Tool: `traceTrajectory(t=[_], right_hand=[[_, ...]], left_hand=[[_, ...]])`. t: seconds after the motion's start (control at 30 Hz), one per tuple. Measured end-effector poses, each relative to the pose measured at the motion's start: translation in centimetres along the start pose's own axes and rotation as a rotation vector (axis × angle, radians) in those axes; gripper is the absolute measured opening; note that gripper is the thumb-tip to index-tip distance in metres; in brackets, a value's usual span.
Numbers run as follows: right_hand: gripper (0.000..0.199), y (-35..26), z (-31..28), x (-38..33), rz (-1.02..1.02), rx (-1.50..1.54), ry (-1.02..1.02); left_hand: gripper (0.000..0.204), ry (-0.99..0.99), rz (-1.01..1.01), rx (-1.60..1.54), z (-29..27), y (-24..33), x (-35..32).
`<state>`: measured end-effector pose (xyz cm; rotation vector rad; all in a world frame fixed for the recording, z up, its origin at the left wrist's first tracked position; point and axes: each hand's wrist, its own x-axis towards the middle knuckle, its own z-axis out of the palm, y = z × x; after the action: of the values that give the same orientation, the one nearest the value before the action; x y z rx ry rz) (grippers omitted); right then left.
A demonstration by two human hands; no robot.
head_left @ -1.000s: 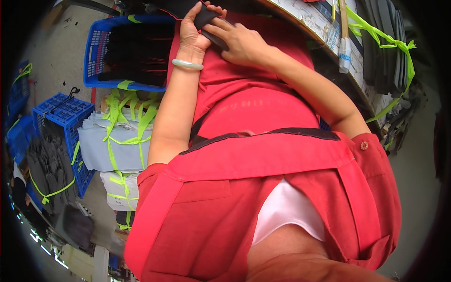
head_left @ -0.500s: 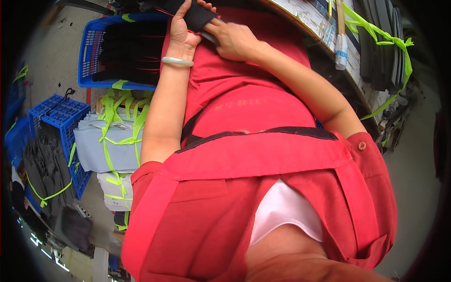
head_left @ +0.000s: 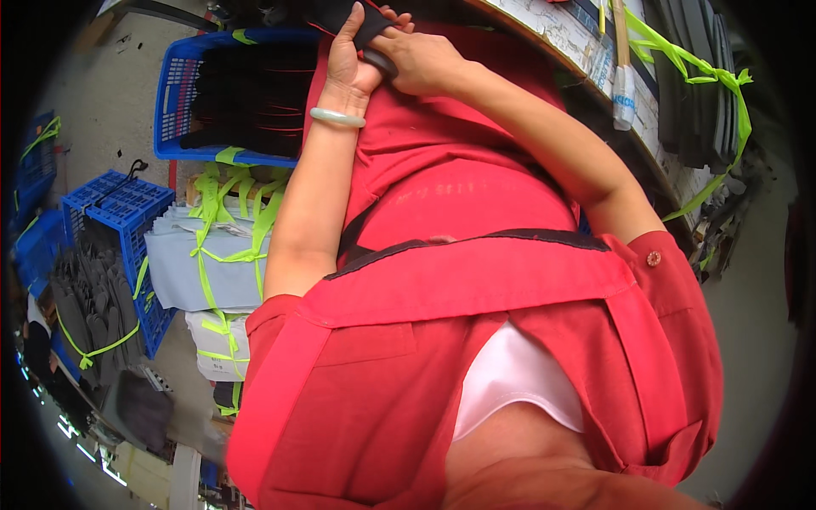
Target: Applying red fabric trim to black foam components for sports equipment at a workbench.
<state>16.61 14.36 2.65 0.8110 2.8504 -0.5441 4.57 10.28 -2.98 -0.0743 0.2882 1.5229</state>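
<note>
At the top middle, in front of my red apron, both my hands meet on a black cloth piece with a thin red edge. My left hand, below which a pale bangle circles the wrist, cradles the piece with thumb up and fingers curled behind it. My right hand comes in from the right, its fingers closed on the lower end of the cloth. A dark grey end pokes out between the two hands. The fingertips of the right hand are partly hidden by the cloth.
A blue crate of stacked black pieces stands at upper left. Below it lie tied grey sheets, another blue crate and bundled dark grey pieces. On my right, a cluttered table carries a strapped dark stack.
The view has shifted slightly, so the crates sit a little further right. My hands have drawn closer together on the cloth, and the right fingers now wrap more tightly around it.
</note>
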Motion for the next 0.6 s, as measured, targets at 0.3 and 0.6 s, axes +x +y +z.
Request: traceTrajectory(t=[0.3,0.6], right_hand=[[0.033,-1.3,-0.7,0.9,-0.029,-0.051,-0.079],[0.058,0.4,-1.6,-5.1,-0.231,-0.095,0.087]], left_hand=[[0.021,0.098,0.152,-0.023,-1.7,1.1,0.3],[0.024,0.107,0.092,0.091,-0.7,1.1,-0.3]])
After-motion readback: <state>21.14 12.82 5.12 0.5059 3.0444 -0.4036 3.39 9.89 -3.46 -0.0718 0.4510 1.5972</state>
